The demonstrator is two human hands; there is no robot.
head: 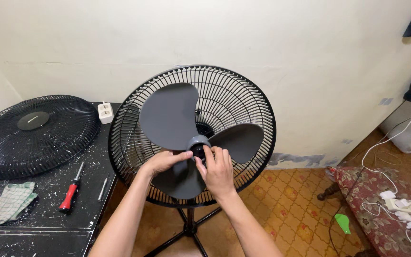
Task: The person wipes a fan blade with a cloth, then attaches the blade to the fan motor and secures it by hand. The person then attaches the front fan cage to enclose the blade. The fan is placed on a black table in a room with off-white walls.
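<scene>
A standing fan is in front of me with its front grille off. Its grey three-bladed propeller [170, 114] sits inside the black rear grille [243, 95]. My left hand [161, 162] rests on the lower blade, thumb and finger at the grey hub [199, 142]. My right hand [217, 170] has its fingers pinched on the small black cap [198, 151] at the hub's centre. The fan's black pole and crossed feet [190, 227] show below my forearms.
The removed black front grille [36, 133] lies on a paint-speckled black table [34, 223] at left, with a red-handled screwdriver [70, 192], a second slim tool [103, 187], a checked cloth [9, 202] and a white socket adapter [105, 112]. White cables and a power strip [400, 204] lie at right.
</scene>
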